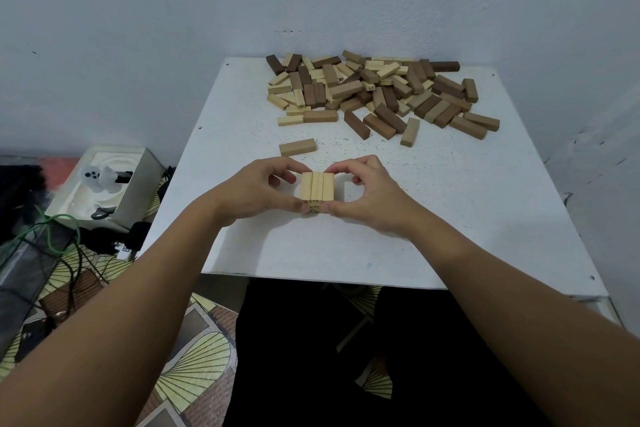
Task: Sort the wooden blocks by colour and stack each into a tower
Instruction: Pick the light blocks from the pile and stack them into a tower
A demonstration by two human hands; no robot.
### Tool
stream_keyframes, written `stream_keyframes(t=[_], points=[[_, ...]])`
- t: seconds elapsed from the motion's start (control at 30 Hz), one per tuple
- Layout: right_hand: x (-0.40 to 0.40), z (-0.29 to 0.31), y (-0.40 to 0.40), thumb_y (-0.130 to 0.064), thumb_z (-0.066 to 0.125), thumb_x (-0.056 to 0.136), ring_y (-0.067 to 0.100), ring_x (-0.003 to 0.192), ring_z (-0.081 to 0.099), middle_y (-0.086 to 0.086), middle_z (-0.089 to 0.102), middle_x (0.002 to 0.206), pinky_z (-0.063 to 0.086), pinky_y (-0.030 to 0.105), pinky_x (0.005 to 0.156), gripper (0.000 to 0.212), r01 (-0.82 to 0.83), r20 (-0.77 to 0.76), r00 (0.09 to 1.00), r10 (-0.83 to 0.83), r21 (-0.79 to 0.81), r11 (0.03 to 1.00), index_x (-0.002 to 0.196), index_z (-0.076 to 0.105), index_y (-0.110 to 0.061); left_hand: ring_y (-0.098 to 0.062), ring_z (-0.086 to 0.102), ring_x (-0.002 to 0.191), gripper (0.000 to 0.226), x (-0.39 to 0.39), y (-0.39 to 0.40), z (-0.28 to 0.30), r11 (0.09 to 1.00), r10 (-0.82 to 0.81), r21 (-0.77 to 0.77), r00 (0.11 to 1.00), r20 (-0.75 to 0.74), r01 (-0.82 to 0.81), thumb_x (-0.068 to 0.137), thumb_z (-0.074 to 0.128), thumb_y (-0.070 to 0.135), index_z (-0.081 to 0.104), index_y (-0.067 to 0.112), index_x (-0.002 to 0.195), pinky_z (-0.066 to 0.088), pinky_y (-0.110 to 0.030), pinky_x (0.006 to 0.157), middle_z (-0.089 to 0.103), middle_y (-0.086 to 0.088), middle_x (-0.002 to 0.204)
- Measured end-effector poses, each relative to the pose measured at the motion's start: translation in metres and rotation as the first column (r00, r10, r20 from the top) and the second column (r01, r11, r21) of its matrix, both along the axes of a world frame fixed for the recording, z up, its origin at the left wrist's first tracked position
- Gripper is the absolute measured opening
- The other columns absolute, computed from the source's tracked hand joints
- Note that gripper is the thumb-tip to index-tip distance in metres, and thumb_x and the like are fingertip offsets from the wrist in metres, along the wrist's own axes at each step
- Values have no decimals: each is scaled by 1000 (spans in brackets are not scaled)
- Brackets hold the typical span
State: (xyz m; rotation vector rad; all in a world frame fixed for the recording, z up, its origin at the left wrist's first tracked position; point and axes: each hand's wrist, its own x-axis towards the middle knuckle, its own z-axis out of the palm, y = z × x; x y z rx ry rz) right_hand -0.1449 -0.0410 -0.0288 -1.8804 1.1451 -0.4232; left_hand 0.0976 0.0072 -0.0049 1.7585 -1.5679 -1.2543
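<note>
Two bare forearms reach forward from the bottom corners, over a dark lap and a floor patterned with yellow fans. They meet above the near half of the white table (450, 218). The left hand (256, 189) and the right hand (367, 194) close from either side on a small pale stack (317, 188), three light wooden blocks lying side by side, their long sides touching. Another layer shows just under them at the near edge, though how many layers lie below cannot be told. Each hand pinches the stack between thumb at the near end and curled fingers at the far end; the two thumbs almost touch in front of it. The stack rests on the table near its middle.

Just beyond the hands lies a single tan block (298, 147), flat and apart from everything else. Farther back, on the far right part of the table, spreads the loose pile of blocks (374, 90), pale, tan and dark brown pieces jumbled together, some overlapping, a few strays lying at its near edge.

On the floor left of the table stands a white box (104, 184) with cables trailing beside it. A pale wall rises behind the table.
</note>
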Motion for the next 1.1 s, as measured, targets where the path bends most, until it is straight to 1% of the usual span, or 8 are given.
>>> stream_keyframes(t=[0.2,0.3,0.5,0.6,0.73,0.87,0.97,1.1], points=[[-3,-1,0,-68,82,65,14,126,42,-15,40,129,45,46,108,79,-17,-22,1000,17,2,1000,135,46,-59,-17,54,106,77,2,1,2,999,-25,45,1000,18,24,58,93,43,64,48,129,49,-30,90,59,6,122],[-6,-3,-2,-71,69,81,12,123,46,-11,42,131,45,39,105,75,10,81,997,-14,49,999,147,39,-51,-17,52,117,86,9,0,9,992,-50,112,998,-33,53,71,91,28,49,46,144,48,-29,96,55,4,130],[-1,14,-31,-50,44,107,4,122,49,-7,48,134,38,29,102,39,140,183,973,-142,25,990,142,54,-36,-16,60,109,44,20,-28,16,983,169,-79,986,8,-168,100,65,18,55,34,140,47,-28,88,62,3,122],[13,20,-54,-39,52,105,6,96,56,-6,56,116,47,25,84,33,111,98,990,-103,-73,991,137,58,-34,-15,60,96,31,15,-54,6,949,248,-224,963,103,-220,104,61,27,63,32,134,46,-26,75,64,4,111],[36,18,-82,-32,54,105,3,89,54,-6,55,114,44,24,76,35,-23,-117,993,2,-180,983,139,59,-36,-22,58,107,36,18,-94,-13,920,305,-335,907,289,-202,106,55,30,62,35,141,45,-24,79,60,-3,118],[54,13,-99,-38,58,103,0,96,53,-12,46,120,44,25,87,30,-181,-242,963,115,-271,945,131,65,-38,-27,50,123,37,28,-120,-30,914,311,-372,866,391,-160,108,51,30,61,35,143,40,-35,107,53,-9,125],[62,10,-112,-52,59,99,15,116,50,-6,49,121,45,36,95,28,-272,-350,923,163,-292,917,124,68,-45,-22,51,115,36,36,-130,-40,914,284,-382,884,370,-133,108,51,31,62,37,142,39,-28,100,48,-3,116],[59,8,-119,-57,52,100,16,106,46,-10,47,106,36,39,91,27,-337,-448,887,109,-467,818,117,70,-46,-15,53,102,34,37,-131,-53,877,305,-463,895,326,-130,105,56,39,66,37,137,45,-31,96,48,2,106]])
